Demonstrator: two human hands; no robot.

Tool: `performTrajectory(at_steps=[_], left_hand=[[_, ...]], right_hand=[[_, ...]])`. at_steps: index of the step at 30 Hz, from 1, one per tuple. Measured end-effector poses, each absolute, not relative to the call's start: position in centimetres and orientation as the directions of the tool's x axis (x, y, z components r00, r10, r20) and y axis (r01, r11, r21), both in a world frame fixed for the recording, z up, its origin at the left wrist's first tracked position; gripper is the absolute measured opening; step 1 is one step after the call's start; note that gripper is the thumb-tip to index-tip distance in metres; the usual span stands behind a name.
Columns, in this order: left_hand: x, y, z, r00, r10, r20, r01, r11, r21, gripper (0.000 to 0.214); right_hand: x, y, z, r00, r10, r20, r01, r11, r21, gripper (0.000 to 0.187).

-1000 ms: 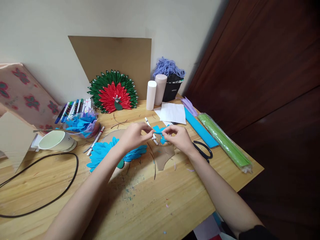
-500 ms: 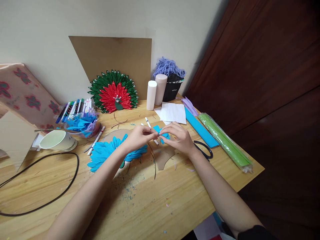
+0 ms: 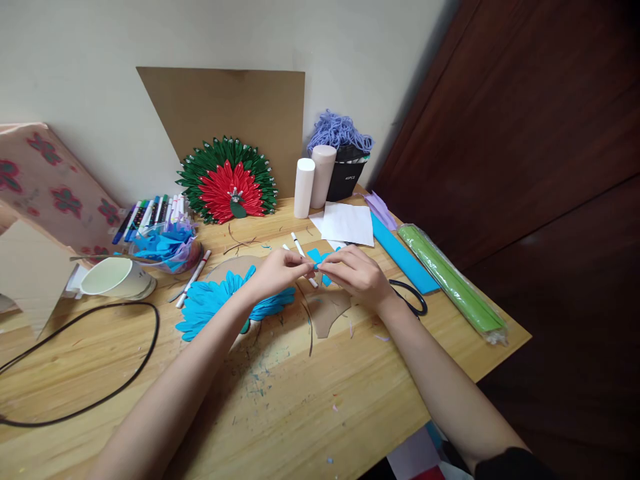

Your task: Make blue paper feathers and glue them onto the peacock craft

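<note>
My left hand and my right hand meet over the table, fingertips pinched together. Between them is a small piece of blue crepe paper, mostly hidden by the fingers. Other cut blue paper pieces lie just behind the fingertips. Under my left forearm sits a fan of layered blue paper petals on a round cardboard base. A cardboard scrap lies below my hands. Black-handled scissors, their blades hidden, rest beside my right wrist.
A green-and-red petal fan leans on a cardboard sheet. Left are a paper cup, a bowl of paper scraps and a black cable. Right are a blue paper strip and a wrapped green roll.
My right fingers have shifted slightly and press together more around the blue paper, and more of the cut blue pieces shows behind them. My left hand stays nearly in place.
</note>
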State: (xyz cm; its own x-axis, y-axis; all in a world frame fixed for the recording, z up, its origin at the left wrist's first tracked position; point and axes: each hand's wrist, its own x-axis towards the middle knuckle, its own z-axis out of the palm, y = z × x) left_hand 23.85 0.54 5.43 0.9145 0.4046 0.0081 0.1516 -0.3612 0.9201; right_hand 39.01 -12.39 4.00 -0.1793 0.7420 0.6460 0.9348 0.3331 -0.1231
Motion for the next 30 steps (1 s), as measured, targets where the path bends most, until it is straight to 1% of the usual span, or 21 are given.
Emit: performTrajectory(at_steps=[4, 8, 10, 12, 16, 19, 22, 25, 27, 30], left_hand=[[23.9, 0.5, 5.4, 0.917, 0.398, -0.01, 0.157, -0.338, 0.928, 0.026], [23.9, 0.5, 5.3, 0.924, 0.382, -0.016, 0.156, -0.338, 0.928, 0.024], [23.8, 0.5, 5.3, 0.93, 0.369, -0.002, 0.138, -0.344, 0.929, 0.025], [23.8, 0.5, 5.3, 0.935, 0.354, 0.019, 0.116, -0.357, 0.927, 0.025], [23.7, 0.3, 5.8, 0.944, 0.323, 0.063, 0.089, -0.436, 0.895, 0.024], [23.6, 0.2, 6.2, 0.947, 0.301, 0.108, 0.066, -0.515, 0.855, 0.023], [23.5, 0.0, 6.2, 0.935, 0.311, 0.169, 0.059, -0.608, 0.792, 0.021], [23.5, -0.3, 6.1, 0.917, 0.322, 0.234, 0.063, -0.697, 0.715, 0.019], [23.5, -0.5, 6.1, 0.909, 0.326, 0.26, 0.065, -0.727, 0.684, 0.019], [23.6, -0.9, 6.0, 0.895, 0.336, 0.295, 0.06, -0.744, 0.666, 0.018]], right_hand=[[39.0, -12.3, 3.8, -0.184, 0.734, 0.653, 0.929, 0.347, -0.129, 0.016], [38.8, -12.0, 3.7, -0.137, 0.718, 0.682, 0.913, 0.358, -0.193, 0.011], [38.5, -11.9, 3.7, -0.063, 0.727, 0.684, 0.902, 0.335, -0.272, 0.008], [38.2, -11.8, 3.8, 0.033, 0.745, 0.666, 0.868, 0.31, -0.389, 0.007], [37.7, -11.8, 3.9, 0.191, 0.802, 0.566, 0.717, 0.28, -0.639, 0.004], [37.5, -11.7, 3.6, 0.275, 0.825, 0.493, 0.625, 0.237, -0.744, 0.002], [37.5, -11.7, 3.2, 0.338, 0.824, 0.454, 0.564, 0.208, -0.799, 0.004], [37.5, -11.6, 3.1, 0.371, 0.815, 0.445, 0.528, 0.21, -0.823, 0.006], [37.4, -11.7, 3.2, 0.37, 0.812, 0.451, 0.535, 0.211, -0.818, 0.008], [37.3, -11.9, 3.6, 0.357, 0.806, 0.473, 0.589, 0.199, -0.784, 0.008]])
